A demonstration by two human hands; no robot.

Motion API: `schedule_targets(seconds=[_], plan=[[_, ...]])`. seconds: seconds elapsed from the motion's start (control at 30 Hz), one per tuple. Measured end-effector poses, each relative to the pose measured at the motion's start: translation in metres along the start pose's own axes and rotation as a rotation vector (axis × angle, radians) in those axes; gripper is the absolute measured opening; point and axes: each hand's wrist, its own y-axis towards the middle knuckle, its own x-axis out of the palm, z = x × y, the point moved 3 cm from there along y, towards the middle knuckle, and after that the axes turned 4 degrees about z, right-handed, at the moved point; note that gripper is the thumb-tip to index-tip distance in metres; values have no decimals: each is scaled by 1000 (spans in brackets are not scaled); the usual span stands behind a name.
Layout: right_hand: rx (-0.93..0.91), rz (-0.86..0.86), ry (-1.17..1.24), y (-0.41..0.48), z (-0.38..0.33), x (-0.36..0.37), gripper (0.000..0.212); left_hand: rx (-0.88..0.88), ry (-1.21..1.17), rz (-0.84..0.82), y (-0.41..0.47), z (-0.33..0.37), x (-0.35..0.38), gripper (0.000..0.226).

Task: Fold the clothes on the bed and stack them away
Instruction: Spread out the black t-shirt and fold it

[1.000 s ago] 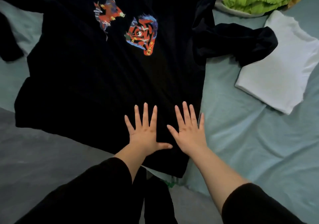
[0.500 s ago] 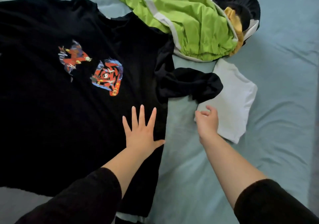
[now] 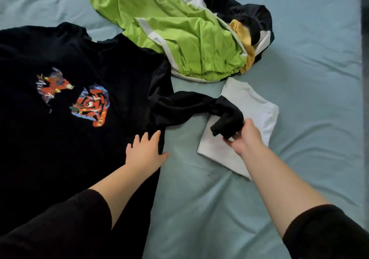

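Observation:
A black T-shirt with a red and blue print lies spread face up on the left of the bed. My left hand presses flat on its right edge, fingers straight. The shirt's right sleeve stretches out rumpled to the right, and my right hand pinches the sleeve's end above a folded white garment.
A heap of clothes lies at the back: a lime green garment with white trim, a black one and a yellow piece. The pale blue bedsheet stretches to the right, with a dark edge at the far right.
My right hand left the shirt's lower part, reached right and took hold of the sleeve's end. My left hand slid up along the shirt's right edge. The view shifted up the bed.

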Motion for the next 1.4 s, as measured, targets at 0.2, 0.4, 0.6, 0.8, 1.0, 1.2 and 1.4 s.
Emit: schedule_targets(seconds=[0.2,0.4,0.6,0.8,1.0,1.2,1.4], plan=[[22,-76,172,-22,-41,-78,24,275,-170,208,-26,129,-15,95],[56,-165,370,-43,-88,-152,13,570,-122,171,-47,247,-1,90],[-90,-153,107,-50,-124,-210,24,570,-207,258,-76,317,21,84],[-472,8,-597,-39,-152,-249,22,597,-306,385,-97,356,29,65],[-659,142,-550,-24,-167,-256,13,721,-586,389,-120,371,37,24],[-622,127,-503,-5,-162,-243,16,532,-677,120,-103,379,51,43],[-551,9,-414,3,-158,-229,5,483,-614,-53,-82,384,51,65]])
